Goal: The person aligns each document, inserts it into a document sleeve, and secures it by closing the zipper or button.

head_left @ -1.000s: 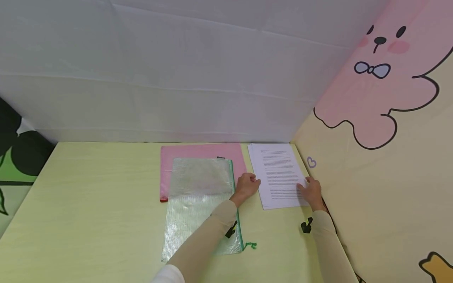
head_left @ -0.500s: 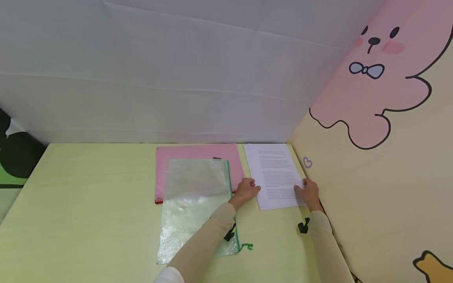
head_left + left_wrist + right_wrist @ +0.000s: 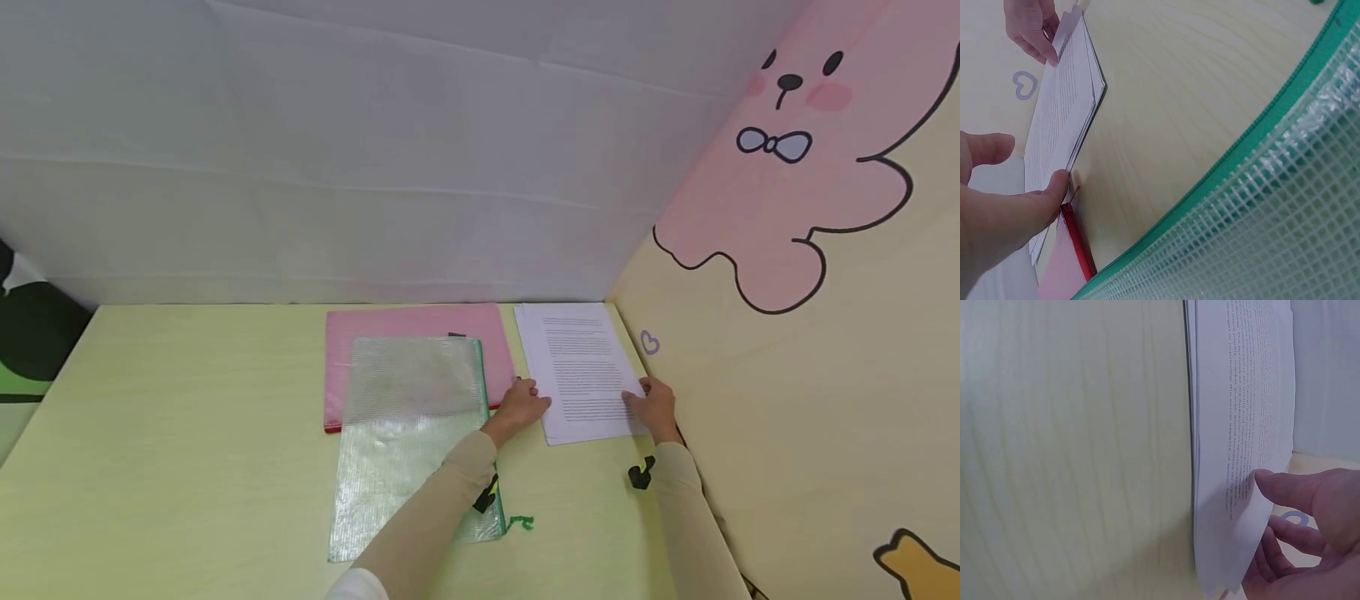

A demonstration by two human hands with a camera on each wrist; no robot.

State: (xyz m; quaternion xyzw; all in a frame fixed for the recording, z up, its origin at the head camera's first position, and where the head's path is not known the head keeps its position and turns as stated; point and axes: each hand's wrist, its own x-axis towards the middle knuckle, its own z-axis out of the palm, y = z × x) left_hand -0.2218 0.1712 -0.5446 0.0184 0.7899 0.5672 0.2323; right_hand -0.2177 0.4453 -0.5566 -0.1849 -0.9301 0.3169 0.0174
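A stack of printed paper sheets lies at the right back of the table. My right hand pinches its right edge, thumb on top of the printed face and the other fingers curled at the side. At the left edge, the thumb of my left hand touches the sheets, while a forefinger stands apart from them. Under the left forearm is a clear mesh zipper pouch with a green zip. It overlaps a pink pouch with a red edge.
The pale yellow table meets a grey-white wall sheet at the back. A cream wall with a pink bear print rises close beside the right hand. A green zip cord trails from the mesh pouch.
The head view has shifted slightly, so everything sits a little further left. My left hand has slid down a little along the paper stack's left edge. The stack looks unmoved.
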